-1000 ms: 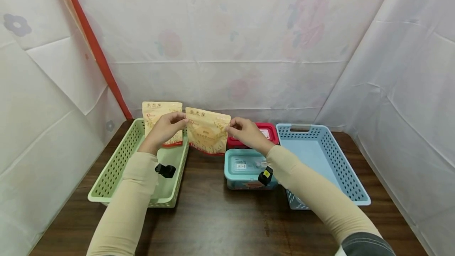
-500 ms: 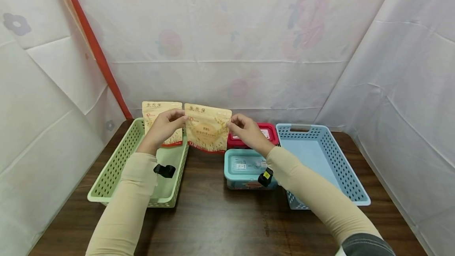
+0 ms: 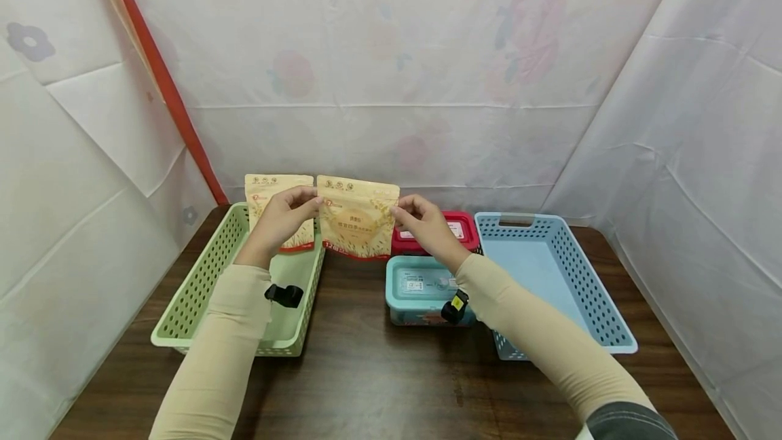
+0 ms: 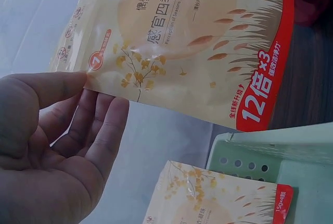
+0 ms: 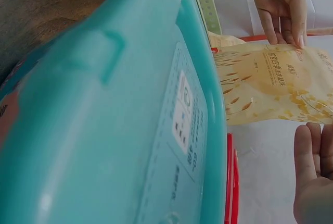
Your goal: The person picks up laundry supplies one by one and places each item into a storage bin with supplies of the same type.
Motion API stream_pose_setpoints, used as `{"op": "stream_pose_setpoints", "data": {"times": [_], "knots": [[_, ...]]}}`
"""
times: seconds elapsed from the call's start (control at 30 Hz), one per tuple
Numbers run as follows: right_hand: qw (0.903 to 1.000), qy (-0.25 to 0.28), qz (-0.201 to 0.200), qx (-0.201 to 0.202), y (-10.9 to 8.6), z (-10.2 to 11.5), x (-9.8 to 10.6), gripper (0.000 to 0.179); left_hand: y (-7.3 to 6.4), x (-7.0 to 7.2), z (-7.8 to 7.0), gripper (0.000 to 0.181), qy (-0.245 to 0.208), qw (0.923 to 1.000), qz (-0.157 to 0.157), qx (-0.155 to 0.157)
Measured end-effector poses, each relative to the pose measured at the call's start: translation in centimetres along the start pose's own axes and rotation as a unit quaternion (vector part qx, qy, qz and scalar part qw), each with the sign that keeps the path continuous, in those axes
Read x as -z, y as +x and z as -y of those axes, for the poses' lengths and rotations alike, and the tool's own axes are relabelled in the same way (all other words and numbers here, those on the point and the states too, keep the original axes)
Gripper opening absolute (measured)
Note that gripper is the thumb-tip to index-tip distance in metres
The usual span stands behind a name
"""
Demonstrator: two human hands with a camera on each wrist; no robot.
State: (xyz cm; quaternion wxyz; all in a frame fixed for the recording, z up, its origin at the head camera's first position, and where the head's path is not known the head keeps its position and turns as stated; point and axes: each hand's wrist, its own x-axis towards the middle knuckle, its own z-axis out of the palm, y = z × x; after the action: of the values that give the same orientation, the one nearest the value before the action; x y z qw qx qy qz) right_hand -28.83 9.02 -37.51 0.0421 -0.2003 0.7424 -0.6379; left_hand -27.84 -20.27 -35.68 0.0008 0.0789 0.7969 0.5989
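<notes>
Both hands hold up one cream laundry pod pouch (image 3: 357, 223) with a red bottom band, upright with its printed front facing me. My left hand (image 3: 277, 223) pinches its left edge near the top between thumb and fingers, clearly shown in the left wrist view. At the opposite edge, my right hand (image 3: 430, 228) pinches the pouch. A second, matching pouch (image 3: 261, 204) stands in the back of the green basket (image 3: 210, 257), partly behind my left hand. Below my right wrist sits a teal lidded plastic box (image 3: 421, 290), which fills much of the right wrist view.
A red lidded box (image 3: 467, 228) stands behind the teal one, partly covered by my right hand. To the right is a light blue perforated basket (image 3: 601, 290). The dark wooden table (image 3: 379, 386) extends toward me, and a white curtain (image 3: 366, 73) hangs behind.
The held pouch has risen slightly and turned flatter toward the head camera, its tilt lessening. Both hands keep their pinch on its edges. Baskets, boxes and the second pouch stay put.
</notes>
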Motion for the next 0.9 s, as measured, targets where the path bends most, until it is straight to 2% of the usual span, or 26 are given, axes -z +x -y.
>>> {"op": "stream_pose_setpoints", "data": {"times": [0.37,0.9], "knots": [[0.9988,0.028,-0.024,0.032,0.18,0.05,-0.54,0.017,-0.26,-0.05,-0.07,0.046,-0.015,0.9998,-0.01,-0.004],[0.9971,0.037,-0.055,0.037,0.42,0.53,-0.79,0.019,-0.35,0.13,-0.31,0.048,-0.039,0.9989,-0.026,-0.005]]}}
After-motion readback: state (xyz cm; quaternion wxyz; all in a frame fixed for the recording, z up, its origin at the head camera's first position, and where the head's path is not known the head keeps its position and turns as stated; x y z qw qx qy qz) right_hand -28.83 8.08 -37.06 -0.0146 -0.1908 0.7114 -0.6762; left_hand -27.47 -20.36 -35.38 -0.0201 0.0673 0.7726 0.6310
